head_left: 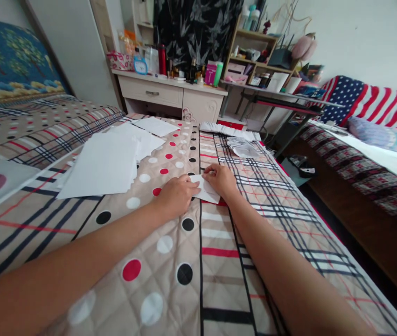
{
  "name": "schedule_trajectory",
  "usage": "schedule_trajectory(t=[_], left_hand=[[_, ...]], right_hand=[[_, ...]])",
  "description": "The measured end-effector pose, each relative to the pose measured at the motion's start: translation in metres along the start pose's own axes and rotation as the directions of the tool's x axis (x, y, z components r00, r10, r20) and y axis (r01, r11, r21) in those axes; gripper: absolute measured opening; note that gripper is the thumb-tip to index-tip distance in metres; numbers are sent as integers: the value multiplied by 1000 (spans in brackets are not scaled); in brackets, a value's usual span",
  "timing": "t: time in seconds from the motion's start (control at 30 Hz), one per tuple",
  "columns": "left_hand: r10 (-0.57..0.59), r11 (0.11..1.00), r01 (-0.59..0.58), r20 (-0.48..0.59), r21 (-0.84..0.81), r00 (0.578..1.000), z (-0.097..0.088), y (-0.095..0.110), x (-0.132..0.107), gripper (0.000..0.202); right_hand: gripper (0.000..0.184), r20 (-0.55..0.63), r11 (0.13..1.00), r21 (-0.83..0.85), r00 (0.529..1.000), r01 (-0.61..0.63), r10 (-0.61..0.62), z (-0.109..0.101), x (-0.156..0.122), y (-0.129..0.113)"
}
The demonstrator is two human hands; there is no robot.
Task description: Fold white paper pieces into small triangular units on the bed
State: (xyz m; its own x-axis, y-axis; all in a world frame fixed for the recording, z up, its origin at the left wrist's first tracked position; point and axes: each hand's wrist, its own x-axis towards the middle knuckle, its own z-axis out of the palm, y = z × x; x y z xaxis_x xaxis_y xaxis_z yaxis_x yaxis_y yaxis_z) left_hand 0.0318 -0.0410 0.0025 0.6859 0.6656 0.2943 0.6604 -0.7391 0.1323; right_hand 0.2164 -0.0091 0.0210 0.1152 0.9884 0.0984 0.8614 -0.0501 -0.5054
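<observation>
Between my two hands a small folded piece of white paper (208, 192) lies on the patterned bedspread (163, 289). My left hand (177, 193) presses on its left side with the fingers bent together. At its upper right edge, my right hand (220, 179) pinches the paper between thumb and fingertips. A spread stack of white sheets (100, 163) lies to the left of my hands. Farther off on the right sit a row of folded white papers (231, 130) and a fanned pile of white papers (245, 148).
A white dresser (152, 95) with bottles and a blue clock (140, 65) stands beyond the bed. To its right is a desk with shelves (250, 60). A second bed (366, 172) stands on the right, across a gap. A plastic bag (2, 182) lies at the left.
</observation>
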Motion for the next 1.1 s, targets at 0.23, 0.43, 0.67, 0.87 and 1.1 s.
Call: schedule_trajectory(t=[0.23,0.43,0.67,0.87,1.1], left_hand=[[26,992,-32,47,120,999,-6,20,-6,30],[37,997,-35,-31,65,999,-5,21,-14,24],[15,998,-26,-177,-65,984,-3,11,-16,20],[-142,979,63,-425,-195,894,-12,-6,-16,26],[-515,616,228,-167,-754,841,-12,-36,-15,40]], right_hand=[[24,-11,996,22,996,-87,88,8,-3,-3],[22,-60,990,93,992,-101,107,12,-17,-8],[30,-98,940,340,995,23,11,15,-23,4],[33,-90,820,549,987,161,-133,17,-19,2],[42,-76,659,719,967,221,-242,18,-18,-8]])
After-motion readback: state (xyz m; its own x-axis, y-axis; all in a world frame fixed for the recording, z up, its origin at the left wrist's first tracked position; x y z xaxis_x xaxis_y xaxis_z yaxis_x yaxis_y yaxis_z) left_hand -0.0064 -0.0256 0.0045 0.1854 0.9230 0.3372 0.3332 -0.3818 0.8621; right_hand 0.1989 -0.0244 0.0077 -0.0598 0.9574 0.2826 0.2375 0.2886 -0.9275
